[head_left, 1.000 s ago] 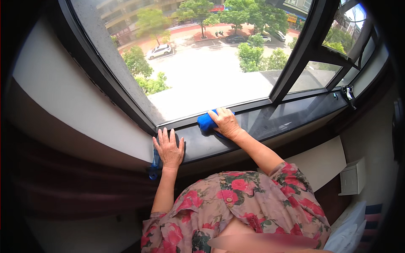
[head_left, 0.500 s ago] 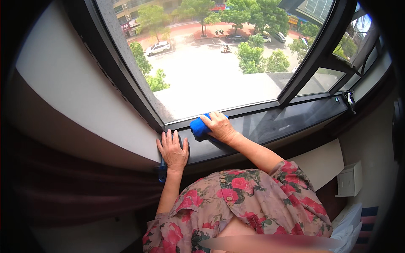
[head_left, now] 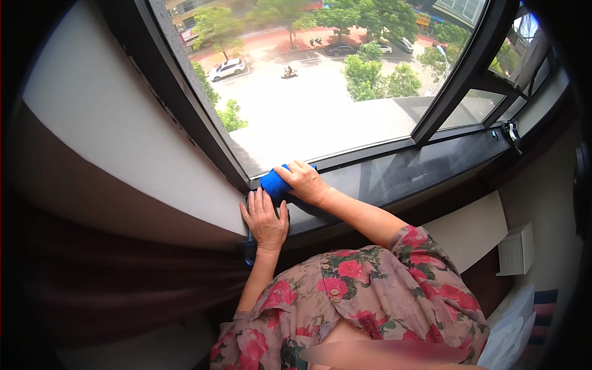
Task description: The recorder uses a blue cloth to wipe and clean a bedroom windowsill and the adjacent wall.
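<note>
My right hand (head_left: 303, 185) is closed on a folded blue cloth (head_left: 275, 183) and presses it against the bottom of the window frame, by the lower left corner. My left hand (head_left: 266, 222) lies flat on the near left end of the dark windowsill (head_left: 388, 177), its fingers spread and their tips just beneath the cloth. A blue, see-through object (head_left: 249, 251) shows beside my left wrist at the sill's edge; most of it is hidden, so its kind is unclear.
The large window pane (head_left: 308, 117) rises beyond the sill, with a street outside. A white wall (head_left: 123, 135) borders the left side, above a dark red curtain (head_left: 135, 271). At the right are a small white cabinet (head_left: 515, 251) and a small object (head_left: 512, 132) on the sill's far end.
My right hand has slid the cloth left along the frame, up to the corner and close to my left fingertips. My left hand stays flat on the sill. The view has shifted slightly.
</note>
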{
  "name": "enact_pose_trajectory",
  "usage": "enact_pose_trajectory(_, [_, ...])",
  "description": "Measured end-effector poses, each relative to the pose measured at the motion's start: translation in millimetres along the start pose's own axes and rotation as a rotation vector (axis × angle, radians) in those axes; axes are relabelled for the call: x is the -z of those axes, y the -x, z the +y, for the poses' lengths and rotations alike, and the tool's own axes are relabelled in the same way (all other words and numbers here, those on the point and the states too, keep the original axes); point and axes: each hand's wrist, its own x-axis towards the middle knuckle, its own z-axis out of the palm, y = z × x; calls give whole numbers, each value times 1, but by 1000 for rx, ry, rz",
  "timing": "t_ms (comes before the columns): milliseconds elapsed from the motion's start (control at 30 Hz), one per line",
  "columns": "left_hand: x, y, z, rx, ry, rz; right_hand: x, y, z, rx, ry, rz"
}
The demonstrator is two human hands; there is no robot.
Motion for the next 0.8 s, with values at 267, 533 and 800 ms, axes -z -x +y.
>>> enact_pose_trajectory(267, [0,-2,-1,77,87,41,-26,-17,-24,0,-57,129])
enact_pose_trajectory(533, [-7,0,-1,74,22,44,-15,-15,-14,59,22,45])
enact_pose_trajectory(800, [-5,-1,1,58,-83,35,41,34,57,0,-9,-32])
